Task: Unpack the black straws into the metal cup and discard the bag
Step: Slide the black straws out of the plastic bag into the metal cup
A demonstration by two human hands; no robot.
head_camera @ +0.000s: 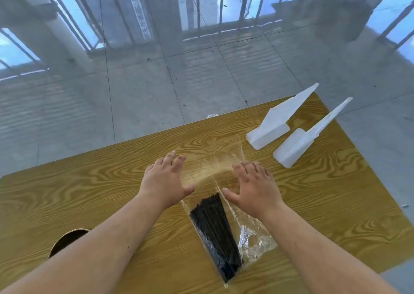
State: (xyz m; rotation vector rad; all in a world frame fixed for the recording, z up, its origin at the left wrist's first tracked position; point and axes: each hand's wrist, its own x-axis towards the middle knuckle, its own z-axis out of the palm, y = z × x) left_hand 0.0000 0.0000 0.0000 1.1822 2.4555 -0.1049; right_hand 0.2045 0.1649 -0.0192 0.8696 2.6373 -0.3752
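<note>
On the tabletop [67,181], between both forearms: bag [215,157] lying flat, straws [215,233] bunched in its near half, far half clear and empty. Cup [67,240] at the near left, half hidden under the left forearm, well apart from the bag. Best to pin one side of the empty end, pinch the film opposite, pull the mouth wide, then draw the straws out as one bundle; thin crinkly film, likely to cling. Left hand [165,181] palm down at the bag's left edge, grip spread, holding nothing. Right hand [253,188] likewise flat, fingers splayed over the right edge, thumb toward the straws; pressing or hovering, cannot tell.
</note>
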